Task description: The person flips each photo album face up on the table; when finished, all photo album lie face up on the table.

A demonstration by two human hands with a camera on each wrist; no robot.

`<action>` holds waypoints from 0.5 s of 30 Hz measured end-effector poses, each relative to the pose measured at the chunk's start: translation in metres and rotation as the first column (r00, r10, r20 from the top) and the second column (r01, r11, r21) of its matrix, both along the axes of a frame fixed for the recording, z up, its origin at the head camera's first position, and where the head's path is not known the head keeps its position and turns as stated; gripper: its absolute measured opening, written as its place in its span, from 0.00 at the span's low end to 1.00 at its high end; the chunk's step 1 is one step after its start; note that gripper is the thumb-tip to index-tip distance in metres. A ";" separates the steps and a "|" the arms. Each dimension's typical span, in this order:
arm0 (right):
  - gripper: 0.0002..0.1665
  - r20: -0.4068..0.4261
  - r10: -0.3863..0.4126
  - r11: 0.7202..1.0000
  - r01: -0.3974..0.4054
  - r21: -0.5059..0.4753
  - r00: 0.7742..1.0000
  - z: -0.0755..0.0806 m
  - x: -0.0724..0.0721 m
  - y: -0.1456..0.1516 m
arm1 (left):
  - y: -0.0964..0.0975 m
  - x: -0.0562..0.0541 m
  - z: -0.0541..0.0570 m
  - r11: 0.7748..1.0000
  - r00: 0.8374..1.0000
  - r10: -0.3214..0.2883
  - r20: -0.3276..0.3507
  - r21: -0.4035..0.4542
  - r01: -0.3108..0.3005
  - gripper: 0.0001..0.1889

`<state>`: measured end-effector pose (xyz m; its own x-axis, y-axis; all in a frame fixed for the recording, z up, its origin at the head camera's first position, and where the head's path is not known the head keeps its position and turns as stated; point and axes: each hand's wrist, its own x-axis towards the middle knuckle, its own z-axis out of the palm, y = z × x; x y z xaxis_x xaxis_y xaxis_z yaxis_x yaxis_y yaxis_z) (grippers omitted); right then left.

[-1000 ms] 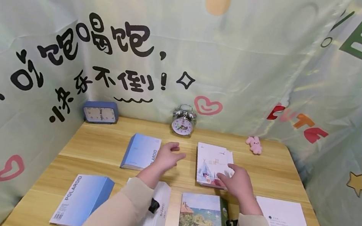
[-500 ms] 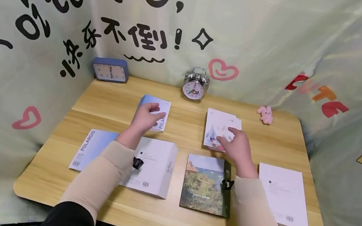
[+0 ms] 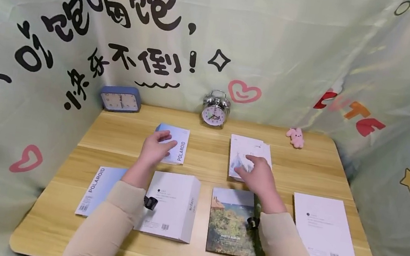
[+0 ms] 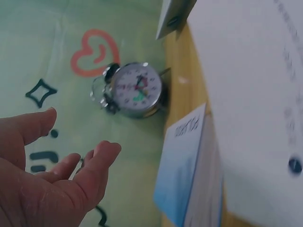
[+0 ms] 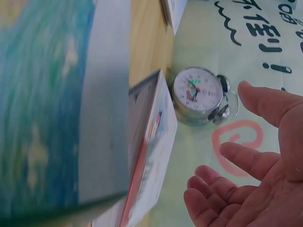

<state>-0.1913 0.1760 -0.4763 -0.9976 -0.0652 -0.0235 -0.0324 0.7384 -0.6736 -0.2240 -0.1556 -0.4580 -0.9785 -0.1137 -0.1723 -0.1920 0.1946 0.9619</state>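
My left hand [image 3: 155,147] hovers over the blue POLAROID album [image 3: 179,146] at the back left, covering part of its cover. In the left wrist view the hand's thumb and fingers are spread apart and loosely bent, with nothing between them, and the blue album [image 4: 182,161] lies clear of them. My right hand [image 3: 259,177] hangs above the white album with a tent picture [image 3: 238,159] at the back right. Seen from the right wrist, its fingers [image 5: 236,194] are relaxed and apart from that white album [image 5: 151,156].
The front row holds another blue POLAROID album [image 3: 98,187], a thick white album [image 3: 170,206], a painted photo album [image 3: 228,223] and a flat white album [image 3: 326,232]. A blue clock [image 3: 120,98], a twin-bell alarm clock [image 3: 215,110] and a pink bunny [image 3: 296,137] stand along the back.
My left hand has moved left from beside the back blue album to over it. The right hand has shifted slightly left over the white album. The head view has tilted.
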 end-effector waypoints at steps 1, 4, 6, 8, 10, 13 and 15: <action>0.39 -0.007 0.005 1.000 -0.005 -0.003 1.000 0.001 0.000 -0.003 | -0.004 0.001 0.002 1.000 1.000 0.013 -0.008 0.004 -0.013 0.31; 0.39 -0.016 0.018 1.000 -0.018 -0.004 1.000 0.004 0.000 -0.011 | -0.016 0.005 0.008 0.999 0.999 0.043 -0.020 0.023 -0.042 0.31; 0.40 -0.024 0.027 1.000 -0.027 0.000 0.999 0.007 0.000 -0.017 | -0.025 0.008 0.011 0.999 0.998 0.048 -0.029 0.020 -0.047 0.32; 0.40 -0.027 0.033 0.999 -0.033 -0.006 0.999 0.009 0.000 -0.023 | -0.033 0.012 0.013 0.999 0.998 0.053 -0.030 0.007 -0.053 0.32; 0.40 -0.016 0.044 0.999 -0.044 -0.008 0.999 0.010 0.002 -0.028 | -0.039 0.016 0.014 0.998 0.998 0.057 -0.024 -0.013 -0.057 0.32; 0.41 -0.001 0.046 0.999 -0.046 -0.010 0.999 0.010 0.006 -0.034 | -0.045 0.021 0.013 0.998 0.998 0.058 -0.003 -0.026 -0.058 0.32; 0.41 -0.001 0.047 0.999 -0.047 -0.009 0.999 0.010 0.008 -0.037 | -0.046 0.023 0.012 0.998 0.998 0.057 0.005 -0.030 -0.057 0.32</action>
<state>-0.1833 0.1395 -0.4658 -0.9934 -0.1123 -0.0221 -0.0675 0.7303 -0.6798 -0.2013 -0.2015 -0.4460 -0.9692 -0.1745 -0.1737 -0.2092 0.2120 0.9546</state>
